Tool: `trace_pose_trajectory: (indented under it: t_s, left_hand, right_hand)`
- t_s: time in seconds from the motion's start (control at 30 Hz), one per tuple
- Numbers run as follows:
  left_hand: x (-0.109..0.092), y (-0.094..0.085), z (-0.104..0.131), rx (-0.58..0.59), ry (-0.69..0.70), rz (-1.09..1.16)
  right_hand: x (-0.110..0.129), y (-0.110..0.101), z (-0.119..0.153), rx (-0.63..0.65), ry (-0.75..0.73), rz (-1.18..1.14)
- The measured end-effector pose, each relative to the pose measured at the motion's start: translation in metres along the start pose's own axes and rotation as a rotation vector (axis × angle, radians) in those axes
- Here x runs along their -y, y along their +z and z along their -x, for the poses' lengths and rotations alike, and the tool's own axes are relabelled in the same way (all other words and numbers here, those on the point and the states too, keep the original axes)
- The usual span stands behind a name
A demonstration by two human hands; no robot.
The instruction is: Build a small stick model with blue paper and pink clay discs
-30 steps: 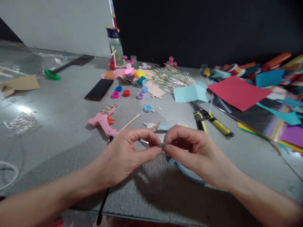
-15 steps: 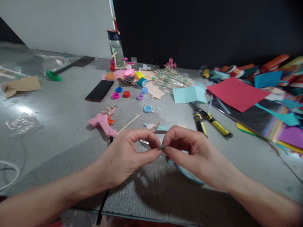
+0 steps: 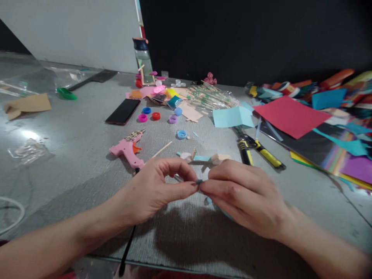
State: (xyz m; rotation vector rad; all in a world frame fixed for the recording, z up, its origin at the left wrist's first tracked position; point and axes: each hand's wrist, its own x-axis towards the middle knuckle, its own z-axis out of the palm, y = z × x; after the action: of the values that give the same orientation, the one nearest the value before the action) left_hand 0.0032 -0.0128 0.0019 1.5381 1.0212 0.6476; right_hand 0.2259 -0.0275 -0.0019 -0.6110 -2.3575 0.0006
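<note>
Between my fingertips is a small dark grey piece (image 3: 198,181), too small to make out in detail. My left hand (image 3: 157,192) pinches it from the left with thumb and forefinger. From the right, my right hand (image 3: 247,193) grips it too, its fingers pressed together and its back turned more to the camera. Just beyond my hands lie a light blue strip (image 3: 201,158) and a pale wooden piece (image 3: 220,158). A small blue bit (image 3: 207,200) rests on the table beneath my right hand.
A pink glue gun (image 3: 126,151) lies left of my hands, a phone (image 3: 123,111) behind it. Coloured caps, including a light blue one (image 3: 181,134), sit mid-table. Yellow-black pliers (image 3: 263,153) and red paper (image 3: 292,116) are on the right. A bottle (image 3: 142,58) stands behind.
My right hand has rolled over, its fingers now closer together and its back showing more. The pale wooden piece behind it is more visible. My left hand keeps its pinch.
</note>
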Motion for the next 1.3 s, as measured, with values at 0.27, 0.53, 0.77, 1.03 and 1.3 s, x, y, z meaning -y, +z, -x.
trace_pose_trajectory:
  t_s: [0.27, 0.53, 0.77, 1.03, 1.3]
  left_hand:
    - [0.005, 0.005, 0.004, -0.067, 0.090, -0.112]
    - [-0.004, 0.006, 0.009, -0.110, 0.251, -0.245]
    - [-0.006, 0.007, 0.010, -0.126, 0.297, -0.338]
    - [-0.006, 0.006, 0.010, -0.130, 0.286, -0.221]
    - [-0.005, 0.006, 0.009, -0.129, 0.261, -0.252]
  right_hand:
    - [0.004, 0.000, 0.000, 0.014, 0.093, 0.019]
    - [0.007, 0.000, -0.002, 0.024, 0.128, -0.012]
    - [0.008, 0.005, -0.002, 0.008, 0.224, -0.185]
    - [0.010, 0.001, -0.004, -0.026, 0.526, -0.475]
    - [0.005, 0.003, -0.004, -0.017, 0.356, -0.451]
